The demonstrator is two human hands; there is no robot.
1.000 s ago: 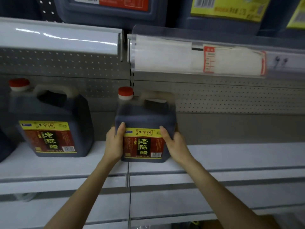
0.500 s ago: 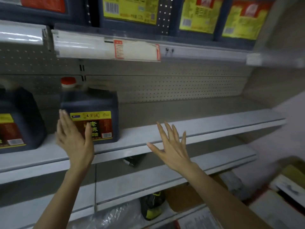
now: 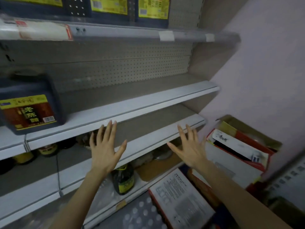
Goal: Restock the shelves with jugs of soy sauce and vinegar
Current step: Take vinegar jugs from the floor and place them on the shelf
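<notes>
Grey metal makes up the middle shelf [image 3: 132, 103], which runs above and beyond both hands. The one jug of vinegar [image 3: 31, 106] in plain sight stands on it, up and well to the left of the left hand [image 3: 105, 149]. The jug is dark, its yellow and red label faces outward, and its top is blurred. Neither hand touches it.

The left hand is held flat, fingers straight and spread, its back toward the camera, gripping nothing. The right hand [image 3: 189, 147] is the same, fingers fanned and holding nothing. Both are raised in front of the lower shelf [image 3: 148, 139], whose front edge passes behind the fingers. Whether any fingertip touches that edge cannot be told.

High above the hands, the top shelf [image 3: 115, 33] carries more jugs [image 3: 153, 9] with yellow labels, cut off by the frame. A white price strip [image 3: 44, 32] sits on its front edge, up and left of the left hand. A perforated back panel [image 3: 132, 66] lies behind the middle shelf.

Just below the left wrist stands a small bottle [image 3: 123, 179] of dark liquid with a yellow label. Right of the right hand is an open cardboard box [image 3: 247, 129]. Between the forearms lies a carton [image 3: 179, 199] printed with small text.
</notes>
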